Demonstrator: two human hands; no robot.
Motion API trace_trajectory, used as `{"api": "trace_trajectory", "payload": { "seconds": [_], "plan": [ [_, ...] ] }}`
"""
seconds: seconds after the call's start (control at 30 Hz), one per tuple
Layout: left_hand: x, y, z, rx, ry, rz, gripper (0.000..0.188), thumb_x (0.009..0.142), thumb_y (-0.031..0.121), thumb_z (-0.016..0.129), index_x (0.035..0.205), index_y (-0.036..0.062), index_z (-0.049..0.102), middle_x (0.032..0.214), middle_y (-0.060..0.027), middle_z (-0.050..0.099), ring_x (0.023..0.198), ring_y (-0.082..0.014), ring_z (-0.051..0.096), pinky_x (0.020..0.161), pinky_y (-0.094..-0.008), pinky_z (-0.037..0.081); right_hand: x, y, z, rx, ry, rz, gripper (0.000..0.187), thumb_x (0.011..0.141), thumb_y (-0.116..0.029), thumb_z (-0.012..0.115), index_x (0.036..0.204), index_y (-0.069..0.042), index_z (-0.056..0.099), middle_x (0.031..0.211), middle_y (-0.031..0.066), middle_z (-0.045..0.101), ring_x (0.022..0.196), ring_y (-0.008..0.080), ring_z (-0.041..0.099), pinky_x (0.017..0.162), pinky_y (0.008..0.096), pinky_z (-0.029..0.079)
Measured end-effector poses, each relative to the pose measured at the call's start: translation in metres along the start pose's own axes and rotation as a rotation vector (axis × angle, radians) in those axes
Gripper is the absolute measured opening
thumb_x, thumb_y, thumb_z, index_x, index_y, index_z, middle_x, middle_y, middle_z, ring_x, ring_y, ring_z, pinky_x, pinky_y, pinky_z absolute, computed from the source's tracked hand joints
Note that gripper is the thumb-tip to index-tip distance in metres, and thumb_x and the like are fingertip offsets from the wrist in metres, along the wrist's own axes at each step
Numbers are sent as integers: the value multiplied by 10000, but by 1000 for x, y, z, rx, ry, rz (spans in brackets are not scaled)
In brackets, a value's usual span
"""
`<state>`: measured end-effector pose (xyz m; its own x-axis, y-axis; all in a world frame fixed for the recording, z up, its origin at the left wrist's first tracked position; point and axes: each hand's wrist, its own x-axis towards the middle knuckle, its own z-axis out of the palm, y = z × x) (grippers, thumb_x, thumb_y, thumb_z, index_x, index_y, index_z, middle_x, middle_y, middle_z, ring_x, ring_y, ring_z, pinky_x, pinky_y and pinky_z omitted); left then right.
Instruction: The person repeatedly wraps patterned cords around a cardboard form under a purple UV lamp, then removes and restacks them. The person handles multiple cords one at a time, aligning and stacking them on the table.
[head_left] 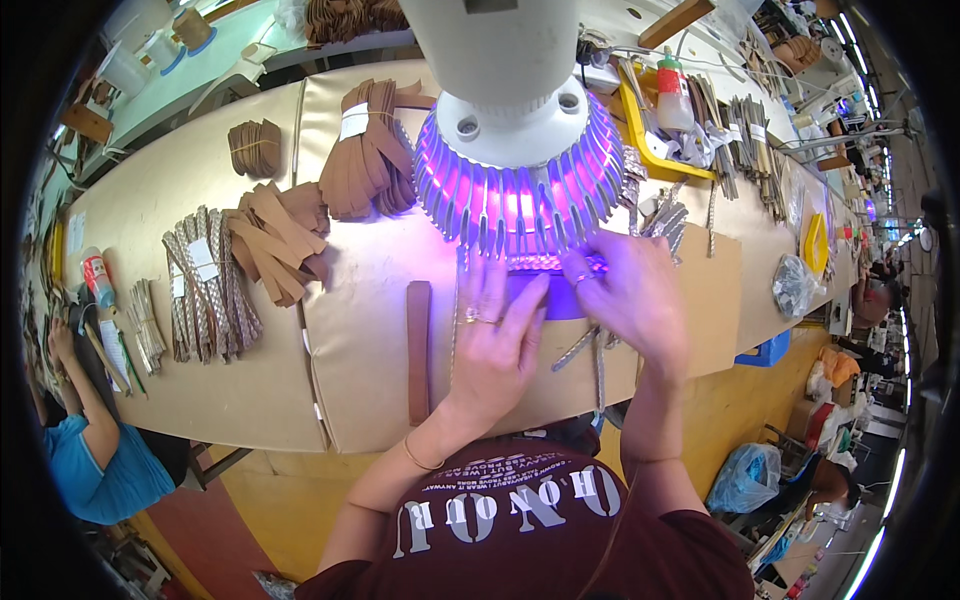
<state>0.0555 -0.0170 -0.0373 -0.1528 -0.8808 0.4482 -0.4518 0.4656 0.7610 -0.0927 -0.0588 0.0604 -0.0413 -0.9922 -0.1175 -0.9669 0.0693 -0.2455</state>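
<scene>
A braided strip [548, 263], tinted purple by the light, lies across a dark flat piece [560, 302] under the lamp. On its left side my left hand [490, 335] rests with fingers stretched out, the tips touching the work near the strip. My right hand [638, 295] is closed at the strip's right end, thumb and finger pinching it; part of that grip is hidden. Directly above both hands hangs a white lamp [510, 120] with metal fins and a purple glow, covering the far part of the work. A single brown strip [419, 350] lies left of my left hand.
Bundles of brown strips [365, 160] and braided strips [208, 290] lie to the left on the table [365, 400]. Loose cord ends [598, 365] hang near the front edge. At the back right are a yellow tray [640, 130] and a bottle [673, 95]. Another person [95, 430] works at far left.
</scene>
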Motion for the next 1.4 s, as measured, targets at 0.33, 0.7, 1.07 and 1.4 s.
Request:
{"api": "trace_trajectory", "payload": {
  "seconds": [0.33,0.7,1.07,1.4],
  "plan": [
    [-2,1,12,-93,-110,-68,391,844,-8,655,1231,9,605,1467,-236,424,1305,-426,471,1037,-461,436,-3,-3,-1,-20,-2,21,280,887,-346,624,862,-84,722,615,100,665,602,298,639,690,420,373],
    [-1,1,17,-67,-93,-49,415,876,132,688,1264,38,577,1348,-292,501,1058,-459,607,839,-469,531,-6,4,-27,327,60,-165,288,836,-163,723,1055,-22,602,729,119,657,669,277,656,615,368,481],
    [0,3,14,-50,-153,-59,421,876,54,658,1284,30,557,1432,-289,431,1202,-453,532,921,-456,500,-7,32,-23,461,19,-23,289,833,-54,732,1063,-30,558,709,28,589,670,90,530,644,266,445],
    [5,15,14,144,-238,-34,441,896,105,655,1326,106,558,1497,-300,335,1305,-463,451,968,-464,481,-10,55,-12,625,-31,55,244,853,-117,743,1008,-43,569,726,4,574,676,86,500,633,264,429]
  ]
}}
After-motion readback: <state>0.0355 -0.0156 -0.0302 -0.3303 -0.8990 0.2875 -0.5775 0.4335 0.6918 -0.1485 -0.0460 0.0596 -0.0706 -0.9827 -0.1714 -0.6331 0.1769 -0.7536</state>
